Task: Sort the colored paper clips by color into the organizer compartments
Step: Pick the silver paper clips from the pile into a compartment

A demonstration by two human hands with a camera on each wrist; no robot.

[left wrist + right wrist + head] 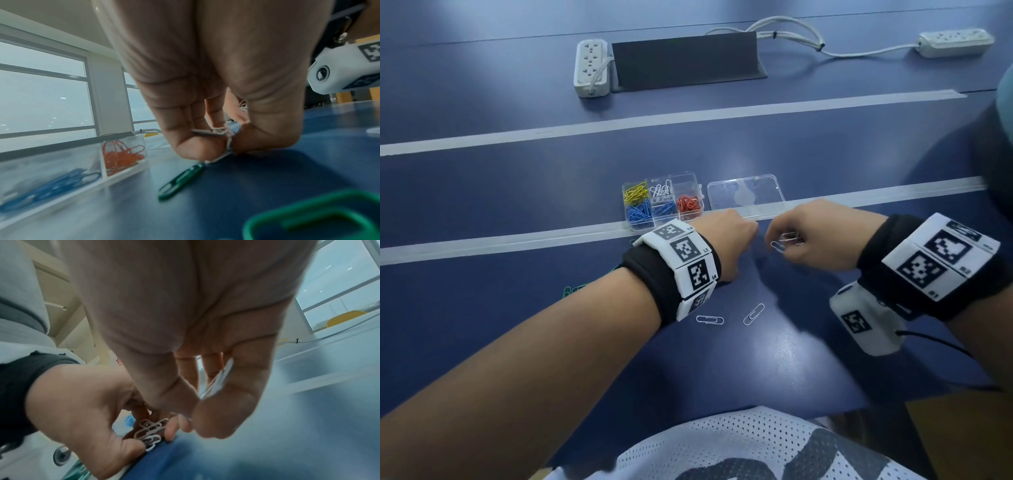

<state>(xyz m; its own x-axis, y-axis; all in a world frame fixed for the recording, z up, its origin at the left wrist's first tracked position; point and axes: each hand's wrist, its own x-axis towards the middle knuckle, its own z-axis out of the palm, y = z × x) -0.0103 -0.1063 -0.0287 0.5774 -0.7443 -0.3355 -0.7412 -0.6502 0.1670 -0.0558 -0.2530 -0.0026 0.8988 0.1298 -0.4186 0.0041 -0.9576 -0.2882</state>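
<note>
wrists: black bands (pixel 650 274), white tag-printed blocks (pixel 685 250) | right: black cable (pixel 941 342) | torso: white mesh shirt (pixel 750 445)

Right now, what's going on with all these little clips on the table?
A person is sorting paper clips by color into a clear organizer, which already holds yellow, white, blue and red ones; its lid lies beside it. The left hand pinches a bunch of white clips low at the blue table. The right hand holds more white clips. Two white clips and some green clips lie loose, unsorted.
</note>
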